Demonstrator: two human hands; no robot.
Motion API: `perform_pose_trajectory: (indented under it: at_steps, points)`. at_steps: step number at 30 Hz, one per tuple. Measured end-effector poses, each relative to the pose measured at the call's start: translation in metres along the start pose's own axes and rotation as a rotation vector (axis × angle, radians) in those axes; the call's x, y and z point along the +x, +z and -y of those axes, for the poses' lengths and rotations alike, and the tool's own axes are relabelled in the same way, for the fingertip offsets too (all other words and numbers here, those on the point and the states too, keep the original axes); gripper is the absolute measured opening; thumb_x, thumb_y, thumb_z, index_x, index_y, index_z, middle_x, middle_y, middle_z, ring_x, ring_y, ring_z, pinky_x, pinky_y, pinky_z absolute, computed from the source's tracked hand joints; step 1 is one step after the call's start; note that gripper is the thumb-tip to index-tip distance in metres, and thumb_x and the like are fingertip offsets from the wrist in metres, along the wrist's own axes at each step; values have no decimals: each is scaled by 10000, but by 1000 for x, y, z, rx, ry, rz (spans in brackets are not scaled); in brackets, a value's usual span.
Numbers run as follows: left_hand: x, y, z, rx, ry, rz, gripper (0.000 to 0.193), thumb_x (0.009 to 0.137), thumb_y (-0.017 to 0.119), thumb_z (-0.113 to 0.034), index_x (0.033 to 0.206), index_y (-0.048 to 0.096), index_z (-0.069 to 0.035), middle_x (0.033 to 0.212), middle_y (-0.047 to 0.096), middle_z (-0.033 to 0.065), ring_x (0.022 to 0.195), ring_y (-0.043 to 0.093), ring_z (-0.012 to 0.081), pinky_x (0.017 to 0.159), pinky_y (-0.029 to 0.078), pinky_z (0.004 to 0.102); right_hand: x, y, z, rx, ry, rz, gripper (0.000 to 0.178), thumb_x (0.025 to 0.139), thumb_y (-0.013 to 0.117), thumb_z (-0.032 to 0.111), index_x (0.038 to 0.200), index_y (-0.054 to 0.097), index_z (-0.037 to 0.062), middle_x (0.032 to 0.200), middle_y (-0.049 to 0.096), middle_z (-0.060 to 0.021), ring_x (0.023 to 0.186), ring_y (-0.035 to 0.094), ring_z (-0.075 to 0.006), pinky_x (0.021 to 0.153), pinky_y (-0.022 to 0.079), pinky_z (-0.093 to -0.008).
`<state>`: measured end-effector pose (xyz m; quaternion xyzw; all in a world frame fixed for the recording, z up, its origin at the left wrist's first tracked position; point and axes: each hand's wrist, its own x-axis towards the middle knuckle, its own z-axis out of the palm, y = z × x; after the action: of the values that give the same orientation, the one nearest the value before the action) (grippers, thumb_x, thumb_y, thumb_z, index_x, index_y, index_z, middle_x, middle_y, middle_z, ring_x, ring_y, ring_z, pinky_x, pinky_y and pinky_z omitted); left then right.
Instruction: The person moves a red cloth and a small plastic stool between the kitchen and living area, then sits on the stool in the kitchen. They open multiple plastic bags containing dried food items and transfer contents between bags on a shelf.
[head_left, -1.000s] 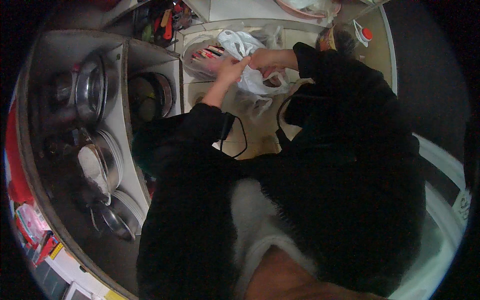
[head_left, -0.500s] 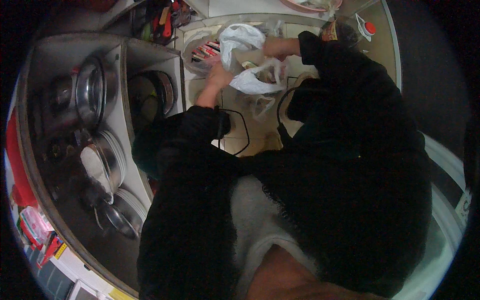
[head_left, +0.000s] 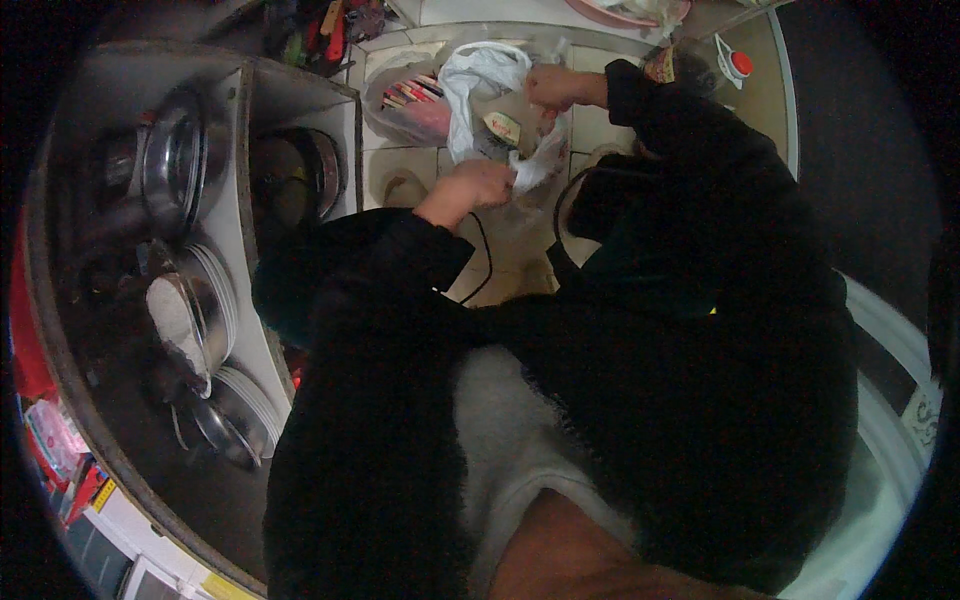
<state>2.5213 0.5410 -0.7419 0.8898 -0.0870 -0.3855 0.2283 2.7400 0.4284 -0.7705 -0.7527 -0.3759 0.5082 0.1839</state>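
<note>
While both the left hand (head_left: 478, 183) and right hand (head_left: 552, 88) pinch the thin white plastic bag (head_left: 480, 85) between closed fingers, it may tear if pulled apart.

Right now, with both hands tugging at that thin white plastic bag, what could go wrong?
The left hand and right hand both grip the thin white plastic bag and hold it open, so it might tear or slip. Then the small packet inside could drop onto the tiled floor. The black cord looping just below the left hand could also snag a sleeve.
</note>
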Motion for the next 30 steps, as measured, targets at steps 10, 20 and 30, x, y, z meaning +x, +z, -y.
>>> perform_pose_trajectory:
  at_steps: [10, 20, 30]
  points:
    - [-2, 2, 22, -155, -76, -125, 368, 761, 562, -235, 1085, 633, -76, 1075, 635, 172, 984, 607, 339, 825, 472, 424, -17, -17, 1, 401, 2, -84, 185, 836, 544, 209, 898, 612, 48, 730, 643, -50, 590, 636, -144, 436, 456, -262]
    - [11, -18, 49, -824, -291, -609, 642, 780, 633, -167, 1358, 398, -17, 1240, 543, 239, 1142, 542, 333, 935, 438, 371, -77, -50, 66, 69, -243, 162, 144, 861, 541, 193, 942, 579, 80, 751, 576, 28, 691, 531, -64, 620, 414, -227]
    - [-15, -38, 19, -1252, -67, -777, 493, 776, 757, -203, 1194, 548, -44, 1119, 613, 76, 1003, 560, 171, 872, 442, 313, -124, -57, 85, 434, -457, 38, 121, 908, 538, 209, 892, 578, 96, 721, 493, 46, 587, 391, -60, 533, 337, -236]
